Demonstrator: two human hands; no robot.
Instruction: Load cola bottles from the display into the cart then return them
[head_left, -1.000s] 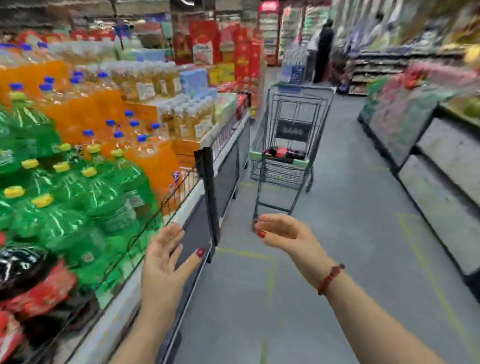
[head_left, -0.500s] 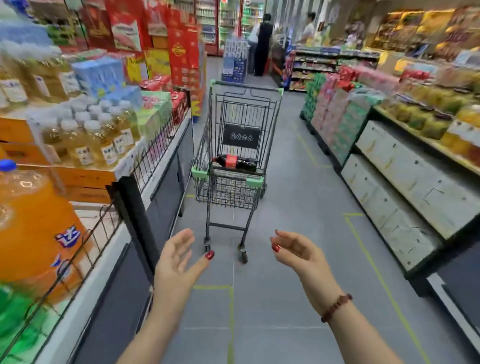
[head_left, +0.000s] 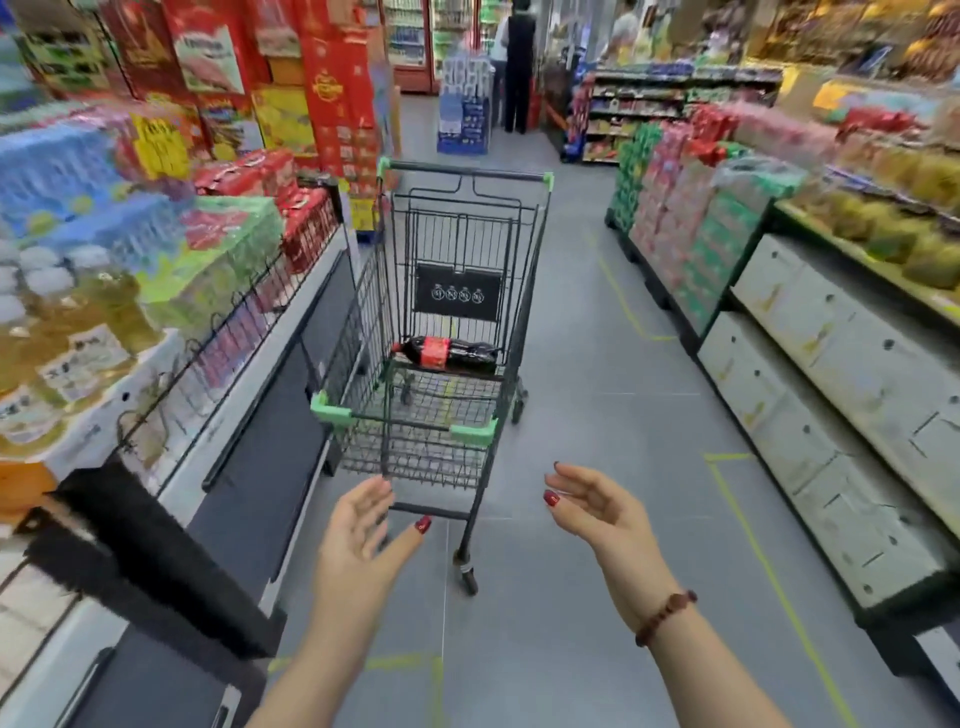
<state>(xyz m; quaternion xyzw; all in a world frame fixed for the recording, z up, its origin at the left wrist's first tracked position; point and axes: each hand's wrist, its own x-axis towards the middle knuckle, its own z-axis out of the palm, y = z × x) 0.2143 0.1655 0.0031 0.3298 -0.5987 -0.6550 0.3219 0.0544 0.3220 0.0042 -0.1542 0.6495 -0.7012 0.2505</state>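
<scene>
A dark wire shopping cart (head_left: 530, 270) with green corner caps stands in the aisle straight ahead, its near end facing me. One cola bottle (head_left: 448, 354) with a red label lies on its side inside the basket. My left hand (head_left: 363, 540) is open, palm turned inward, just below the cart's near left corner and not touching it. My right hand (head_left: 597, 512) is also open with fingers spread, to the right of the cart's near end, holding nothing. A bead bracelet sits on the right wrist.
A drinks display (head_left: 104, 322) with a wire guard runs along the left, its black corner post (head_left: 130, 551) close to my left arm. Stacked cartons and fruit shelves (head_left: 831, 364) line the right. A person (head_left: 519, 67) stands far down the aisle.
The view has swung right and moved forward along the aisle. The cart is now nearer and centred. Both hands stay open and have come close to the cart's near end.
</scene>
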